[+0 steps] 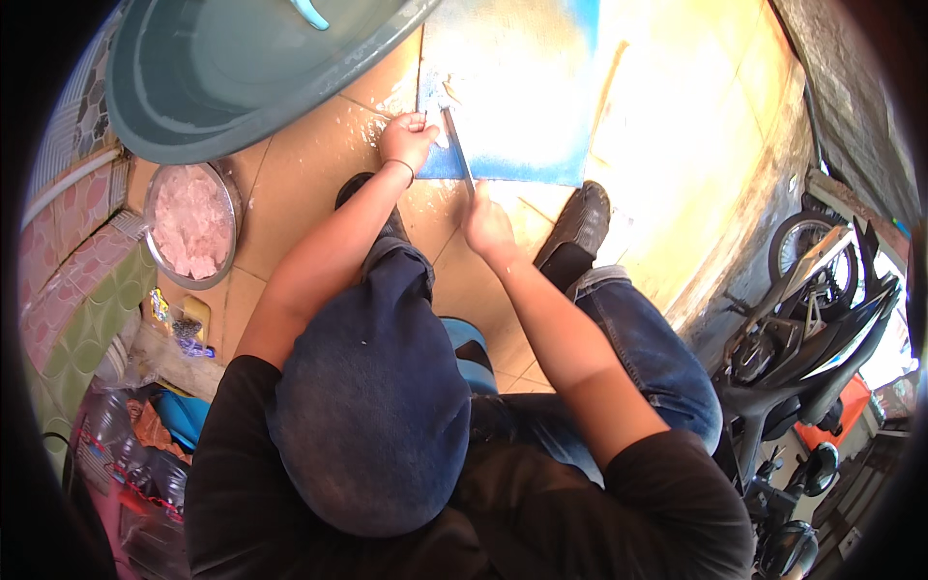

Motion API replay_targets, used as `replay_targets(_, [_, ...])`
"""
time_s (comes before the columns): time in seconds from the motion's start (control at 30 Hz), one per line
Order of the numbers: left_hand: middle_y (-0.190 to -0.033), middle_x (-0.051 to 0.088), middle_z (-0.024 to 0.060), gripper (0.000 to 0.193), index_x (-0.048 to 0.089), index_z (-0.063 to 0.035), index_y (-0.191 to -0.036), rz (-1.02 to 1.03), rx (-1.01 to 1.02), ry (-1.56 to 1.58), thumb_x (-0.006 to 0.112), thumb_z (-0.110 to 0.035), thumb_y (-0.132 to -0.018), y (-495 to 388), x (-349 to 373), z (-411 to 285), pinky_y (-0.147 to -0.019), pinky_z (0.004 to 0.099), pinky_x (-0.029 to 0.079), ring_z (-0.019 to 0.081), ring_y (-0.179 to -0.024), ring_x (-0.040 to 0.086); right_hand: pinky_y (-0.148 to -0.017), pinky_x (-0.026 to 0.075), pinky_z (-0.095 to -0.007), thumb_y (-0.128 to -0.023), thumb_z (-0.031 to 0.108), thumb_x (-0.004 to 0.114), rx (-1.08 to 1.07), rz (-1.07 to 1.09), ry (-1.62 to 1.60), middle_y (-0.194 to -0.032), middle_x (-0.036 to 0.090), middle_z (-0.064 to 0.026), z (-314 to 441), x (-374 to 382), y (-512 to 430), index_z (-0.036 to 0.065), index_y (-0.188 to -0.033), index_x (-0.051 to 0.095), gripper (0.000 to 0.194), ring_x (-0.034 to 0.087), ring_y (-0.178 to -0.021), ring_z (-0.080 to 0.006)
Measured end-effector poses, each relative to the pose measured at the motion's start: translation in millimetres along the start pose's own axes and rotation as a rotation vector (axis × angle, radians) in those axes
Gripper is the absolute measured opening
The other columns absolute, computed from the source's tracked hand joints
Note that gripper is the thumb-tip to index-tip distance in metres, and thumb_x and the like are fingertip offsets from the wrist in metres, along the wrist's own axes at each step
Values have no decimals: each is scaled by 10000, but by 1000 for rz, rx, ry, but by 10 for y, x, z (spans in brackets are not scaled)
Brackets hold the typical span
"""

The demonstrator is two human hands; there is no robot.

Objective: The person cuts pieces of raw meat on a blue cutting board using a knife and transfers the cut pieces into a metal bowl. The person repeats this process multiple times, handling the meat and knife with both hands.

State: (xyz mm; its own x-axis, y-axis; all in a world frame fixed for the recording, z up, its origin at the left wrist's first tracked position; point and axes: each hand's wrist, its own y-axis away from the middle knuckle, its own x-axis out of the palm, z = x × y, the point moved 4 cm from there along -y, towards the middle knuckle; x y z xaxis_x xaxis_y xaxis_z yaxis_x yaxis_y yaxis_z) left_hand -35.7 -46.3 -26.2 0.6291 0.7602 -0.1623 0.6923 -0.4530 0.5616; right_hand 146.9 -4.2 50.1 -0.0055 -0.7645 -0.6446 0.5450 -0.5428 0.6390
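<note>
My right hand is closed around the handle of a knife, whose blade points away from me over a blue-edged board on the floor. Small pale pieces lie near the blade's tip at the board's left side; glare hides their detail. At the board's left edge is my left hand, its fingers curled, and a pale sliver shows beside its fingertips. Whether the fingers grip that sliver is unclear.
A large grey-green basin stands at the upper left with a light blue object in it. Below it, a metal bowl holds pale pink pieces. Plastic packets lie further down. Motorcycles stand at the right by a wall.
</note>
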Motion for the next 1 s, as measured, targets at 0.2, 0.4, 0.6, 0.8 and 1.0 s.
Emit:
replay_targets(0.2, [-1056, 650, 81, 265, 660, -154, -1008, -159, 262, -443, 672, -150, -743, 166, 1, -332, -826, 389, 492, 279, -949, 627, -654, 469, -575, -936, 115, 457, 2, -141, -134, -772, 615, -333, -94, -97, 302, -8, -1051, 404, 176, 599, -711, -510])
replay_targets(0.4, [-1116, 634, -36, 240, 680, -202, -1014, -48, 452, -833, 681, -225, -775, 192, 77, -617, -951, 407, 352, 211, -1107, 526, -662, 466, -572, -949, 132, 435, -7, -143, -21, -766, 613, -333, 49, -210, 225, -7, -1045, 401, 173, 602, -713, -508])
replay_targets(0.6, [-1124, 648, -53, 272, 709, -252, -1063, 143, 465, -870, 673, -224, -795, 67, 143, -593, -951, 409, 347, 208, -1124, 507, -719, 462, -573, -953, 149, 421, 102, -99, 8, -798, 615, -343, 31, -208, 197, -11, -1057, 399, 192, 605, -784, -513])
replay_targets(0.8, [-1030, 681, -46, 175, 746, -260, -968, 148, 389, -885, 645, -253, -824, 79, 223, -622, -1010, 454, 251, 198, -1110, 501, -727, 451, -587, -962, 155, 413, 152, -181, -33, -790, 606, -353, 0, -191, 315, -15, -1050, 400, 192, 595, -786, -528])
replay_targets(1.0, [-962, 681, -35, 132, 752, -249, -907, 302, 527, -977, 644, -257, -832, 100, 333, -611, -1030, 463, 221, 189, -1079, 511, -708, 448, -591, -968, 152, 406, 129, -208, -37, -781, 604, -352, 38, -224, 361, -9, -1029, 398, 173, 590, -769, -535])
